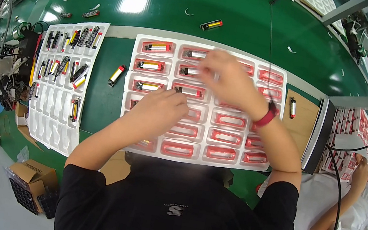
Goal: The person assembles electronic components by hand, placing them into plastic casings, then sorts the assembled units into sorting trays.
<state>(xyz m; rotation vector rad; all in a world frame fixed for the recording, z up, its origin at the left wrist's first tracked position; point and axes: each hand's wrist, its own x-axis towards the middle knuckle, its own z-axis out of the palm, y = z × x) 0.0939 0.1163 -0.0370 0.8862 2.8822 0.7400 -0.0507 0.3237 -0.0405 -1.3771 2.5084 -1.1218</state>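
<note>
A white moulded tray (161, 146) lies before me, its compartments holding red plastic frames (230, 120). Battery assemblies, each with a small dark circuit board, sit in several frames at the left, one of them a yellow-and-silver battery assembly (157, 47) in the far left corner. My left hand (162, 111) rests low over the tray with curled fingers, their tips at a battery assembly (191, 92) in the second column. Whatever those fingers may grip is hidden. My right hand (224, 75) is over the tray's far middle, its fingers smeared by motion; a red band circles that wrist.
At the left, another white tray (50, 117) holds several loose battery assemblies. Single batteries lie on the green table at the left (116, 76), the far side (211, 24) and on brown board at the right (292, 108). A co-worker's arm (347, 201) is at right, near a black cable (338, 209).
</note>
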